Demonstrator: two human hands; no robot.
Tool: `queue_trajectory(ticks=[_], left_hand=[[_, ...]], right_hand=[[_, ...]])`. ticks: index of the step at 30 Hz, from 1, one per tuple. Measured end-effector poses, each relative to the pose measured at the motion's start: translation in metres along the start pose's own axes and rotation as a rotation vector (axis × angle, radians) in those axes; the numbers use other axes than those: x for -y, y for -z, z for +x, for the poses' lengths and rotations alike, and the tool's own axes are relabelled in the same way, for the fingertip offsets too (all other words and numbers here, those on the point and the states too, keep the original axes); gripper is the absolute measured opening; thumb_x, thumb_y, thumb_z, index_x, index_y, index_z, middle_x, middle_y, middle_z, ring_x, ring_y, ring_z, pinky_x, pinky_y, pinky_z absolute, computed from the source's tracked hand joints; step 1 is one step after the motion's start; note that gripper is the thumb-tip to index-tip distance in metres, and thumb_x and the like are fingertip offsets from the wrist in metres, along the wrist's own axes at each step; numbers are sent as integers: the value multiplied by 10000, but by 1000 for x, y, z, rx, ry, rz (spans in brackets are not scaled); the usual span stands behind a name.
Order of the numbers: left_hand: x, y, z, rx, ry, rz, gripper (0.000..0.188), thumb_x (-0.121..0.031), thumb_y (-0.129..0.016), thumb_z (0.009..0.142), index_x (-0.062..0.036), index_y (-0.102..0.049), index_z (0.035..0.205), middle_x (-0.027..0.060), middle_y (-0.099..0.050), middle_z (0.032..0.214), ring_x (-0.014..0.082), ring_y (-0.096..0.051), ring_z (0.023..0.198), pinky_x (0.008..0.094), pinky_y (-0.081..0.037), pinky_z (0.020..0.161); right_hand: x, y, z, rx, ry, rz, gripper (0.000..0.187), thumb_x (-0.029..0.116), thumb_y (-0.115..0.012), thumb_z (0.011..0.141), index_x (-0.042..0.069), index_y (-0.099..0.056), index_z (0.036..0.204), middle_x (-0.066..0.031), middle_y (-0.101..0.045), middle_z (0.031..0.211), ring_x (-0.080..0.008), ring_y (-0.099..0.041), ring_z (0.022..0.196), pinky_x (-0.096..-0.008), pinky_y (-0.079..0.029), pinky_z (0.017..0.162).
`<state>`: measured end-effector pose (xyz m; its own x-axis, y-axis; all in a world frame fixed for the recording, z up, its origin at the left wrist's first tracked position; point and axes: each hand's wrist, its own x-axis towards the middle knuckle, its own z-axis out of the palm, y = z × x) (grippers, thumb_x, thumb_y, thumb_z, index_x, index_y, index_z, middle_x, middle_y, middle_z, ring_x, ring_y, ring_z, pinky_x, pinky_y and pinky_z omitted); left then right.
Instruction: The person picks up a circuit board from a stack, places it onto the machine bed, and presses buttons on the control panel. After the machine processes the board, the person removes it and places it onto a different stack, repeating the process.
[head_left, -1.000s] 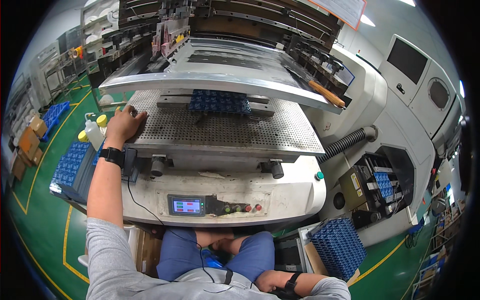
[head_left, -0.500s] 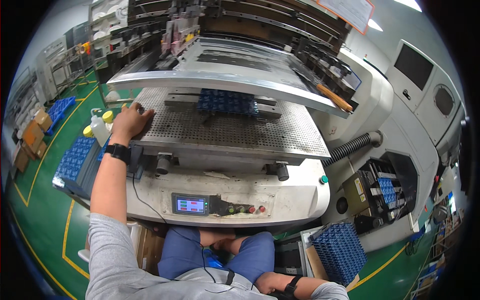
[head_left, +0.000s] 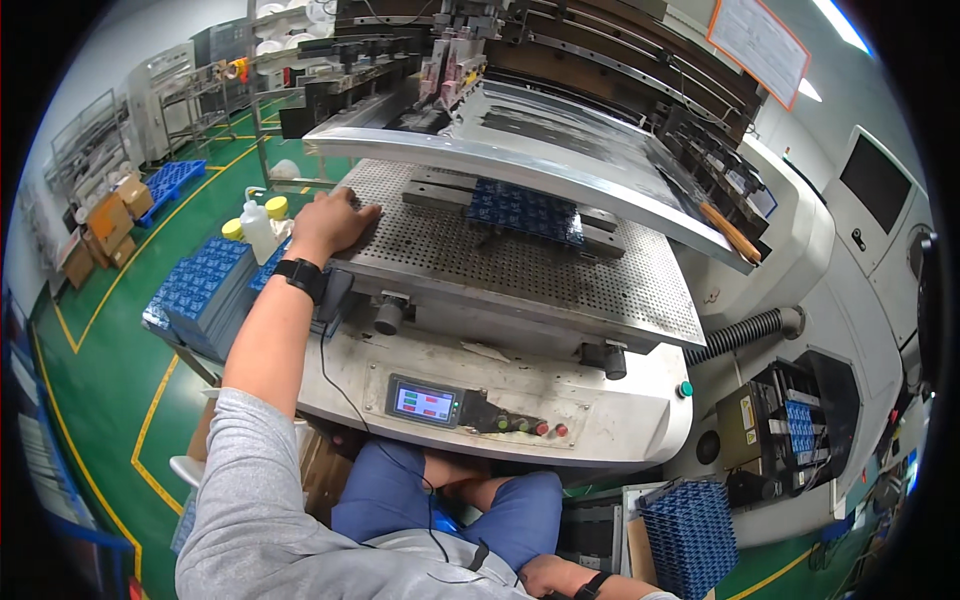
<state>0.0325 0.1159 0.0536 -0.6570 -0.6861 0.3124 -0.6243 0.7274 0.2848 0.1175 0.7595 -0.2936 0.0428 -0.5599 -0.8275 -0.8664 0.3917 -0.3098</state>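
Note:
My left hand (head_left: 335, 222) rests on the left edge of a perforated metal table (head_left: 400, 235), its thumb apart from the fingers and nothing seen in it. On that table a blue patterned circuit panel (head_left: 525, 212) lies across metal support bars (head_left: 435, 192). Above it, a silver-framed printing screen (head_left: 560, 170) is tilted, with dark and grey smears on its mesh. My right hand (head_left: 545, 575) lies low by my right thigh, away from the machine; its fingers are mostly hidden.
Left of the table stand a stack of blue panels (head_left: 210, 290) and a white squeeze bottle (head_left: 257, 230). A wooden-handled tool (head_left: 730, 235) lies on the screen frame's right side. The control display (head_left: 422, 401) is on the machine's front. More blue panels (head_left: 690, 540) stand at lower right.
The whole view has shifted, so the machine now sits farther right in the picture. My left hand stays on the table's left edge; the panel and screen keep their places.

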Motion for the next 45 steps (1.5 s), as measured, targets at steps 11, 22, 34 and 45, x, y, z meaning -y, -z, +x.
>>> queue_trajectory(ticks=[11,22,34,45], left_hand=[[-1,3,-5,-15,27,-35,700,-691,-644,948,-99,-728,1312,279,-657,1373,449,-673,1244,519,-550,1050],[5,-6,7,2,-18,5,710,-679,-629,962,-65,-716,1307,282,-681,1328,468,-673,1225,523,-543,1048],[11,-10,12,-40,-75,15,699,-677,-637,970,-90,-692,1346,314,-690,1283,477,-670,1196,517,-534,1026],[36,-23,44,69,-157,-78,716,-661,-620,1002,-17,-713,1302,318,-742,1144,466,-709,1151,462,-529,998]], right_hand=[[-3,3,7,-40,87,-107,256,203,-663,738,77,-825,891,-199,-786,932,-403,-762,905,-498,-602,762],[50,67,-39,-86,98,68,292,321,-719,750,88,-817,895,-216,-776,942,-442,-742,920,-535,-588,756],[20,47,0,413,348,210,235,314,-798,767,128,-789,912,-57,-761,790,-228,-737,665,-410,-592,593],[48,78,-34,269,217,17,475,477,-841,814,164,-832,1171,-75,-801,1183,-299,-739,1124,-459,-600,929]])
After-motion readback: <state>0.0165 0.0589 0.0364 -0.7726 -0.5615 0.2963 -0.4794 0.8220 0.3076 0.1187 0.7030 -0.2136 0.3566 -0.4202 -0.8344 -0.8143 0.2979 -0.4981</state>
